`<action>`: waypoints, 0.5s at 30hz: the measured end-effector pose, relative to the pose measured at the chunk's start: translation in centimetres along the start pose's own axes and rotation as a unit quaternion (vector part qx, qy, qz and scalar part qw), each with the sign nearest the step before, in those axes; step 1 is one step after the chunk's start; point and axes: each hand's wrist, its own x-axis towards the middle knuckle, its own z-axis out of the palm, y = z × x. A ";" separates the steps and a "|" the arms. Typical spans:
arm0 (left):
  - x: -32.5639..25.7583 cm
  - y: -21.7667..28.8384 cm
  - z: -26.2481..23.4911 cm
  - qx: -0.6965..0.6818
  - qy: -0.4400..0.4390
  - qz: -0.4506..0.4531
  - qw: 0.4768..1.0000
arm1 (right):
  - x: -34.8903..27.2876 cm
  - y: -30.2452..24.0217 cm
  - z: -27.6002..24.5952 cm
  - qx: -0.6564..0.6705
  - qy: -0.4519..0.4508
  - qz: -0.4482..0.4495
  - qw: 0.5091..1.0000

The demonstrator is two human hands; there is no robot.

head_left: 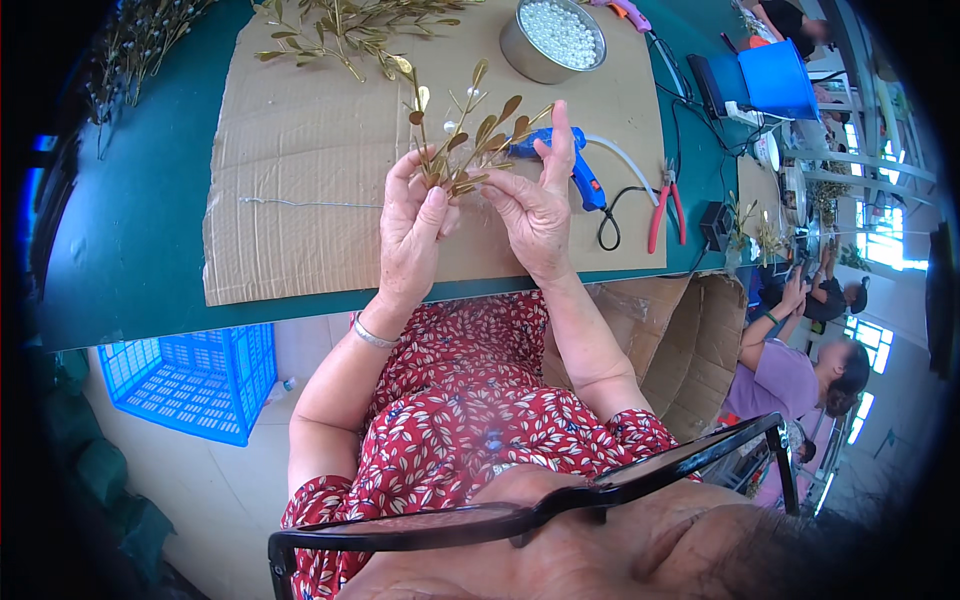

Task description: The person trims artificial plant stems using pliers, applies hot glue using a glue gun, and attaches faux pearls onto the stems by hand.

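Observation:
Above the cardboard mat point(300, 250) I hold an artificial spray of gold leaves point(487, 130) with a few white pearl beads on it. My left hand point(413, 225) is closed round the base of the spray. My right hand point(537, 215) pinches low on the same spray with thumb and forefinger, its other fingers raised; anything small within the pinch is hidden. A thin wire point(310, 203) lies on the mat, running up to my left hand. Just behind my right hand lies a blue glue gun point(584, 182), with red-handled pliers point(665, 212) to its right.
A metal bowl point(520, 62) of white pearl beads and more gold sprays point(340, 35) sit at the far side. A pink glue gun point(630, 14), cables and a blue bin point(778, 80) stand far right. A blue crate point(200, 380) is below left. Co-workers point(790, 375) sit right.

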 end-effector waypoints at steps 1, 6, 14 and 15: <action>0.0 0.0 0.0 0.000 0.003 -0.001 1.000 | -0.1 0.1 0.1 -0.010 0.002 -0.002 1.000; 0.0 0.2 0.3 0.003 0.012 -0.003 1.000 | -0.3 0.0 0.3 -0.028 0.007 -0.010 1.000; 0.2 0.2 0.1 -0.009 0.012 -0.005 1.000 | -0.2 -0.2 0.9 -0.041 0.013 -0.010 0.999; 0.3 0.2 0.2 -0.008 0.009 -0.005 1.000 | -0.2 -0.2 0.9 -0.041 0.016 -0.011 0.999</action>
